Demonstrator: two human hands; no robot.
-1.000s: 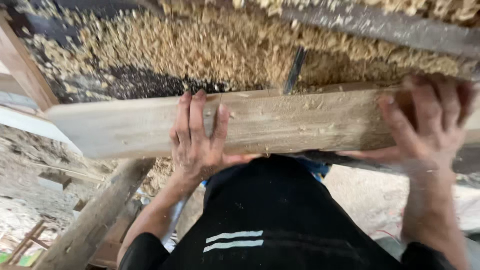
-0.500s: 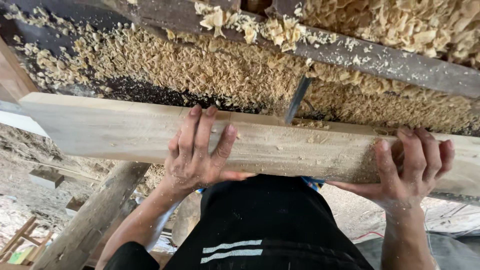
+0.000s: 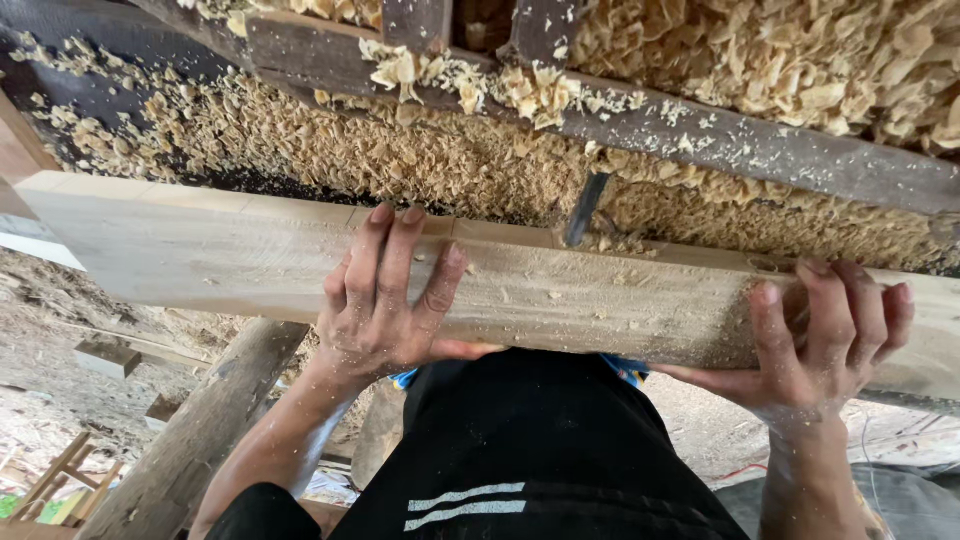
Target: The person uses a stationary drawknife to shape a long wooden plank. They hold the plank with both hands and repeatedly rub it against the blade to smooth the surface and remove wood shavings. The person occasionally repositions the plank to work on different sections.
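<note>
A long pale wooden plank (image 3: 560, 290) lies across the view at waist height, dusted with sawdust. My left hand (image 3: 385, 300) rests on top of it with fingers spread, thumb hooked under the near edge. Further right, my right hand (image 3: 825, 335) grips the plank, fingers curled over the top and thumb along the near side. My body in black clothing (image 3: 530, 450) presses against the plank's near edge.
Beyond the plank is a dark workbench (image 3: 700, 135) heaped with wood shavings (image 3: 420, 150). A dark metal blade (image 3: 585, 208) sticks up just behind the plank. A thick log post (image 3: 200, 430) slants down at lower left, with wood scraps on the ground.
The plank and both hands sit lower in view as the camera tilted up. My left hand stays on top of the plank; my right hand's fingers have curled further over it.
</note>
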